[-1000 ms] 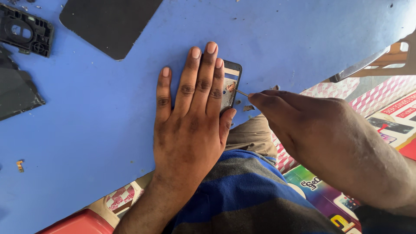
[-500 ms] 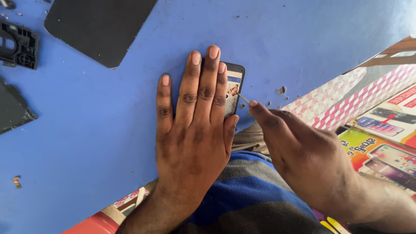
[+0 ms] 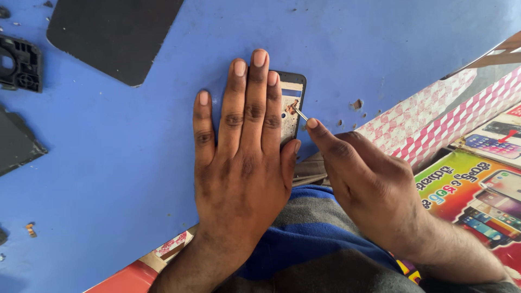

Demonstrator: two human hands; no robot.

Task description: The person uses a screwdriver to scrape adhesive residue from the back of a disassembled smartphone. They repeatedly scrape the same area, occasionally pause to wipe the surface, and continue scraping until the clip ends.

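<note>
Near the blue surface's (image 3: pixel 135 163) front edge, the left hand (image 3: pixel 241 163) presses flat, fingers spread, on an opened phone (image 3: pixel 293 106); the right hand (image 3: pixel 369 184) pinches a thin metal tool (image 3: pixel 301 114), its tip inside the phone.

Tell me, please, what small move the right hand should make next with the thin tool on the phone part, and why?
Probably a short, gentle scrape or lift at the brownish residue. The thin metal tool, pinched in the right hand, has its tip at that patch on the open phone part, and the left hand lies flat over the part, pinning it to the blue table.
</note>
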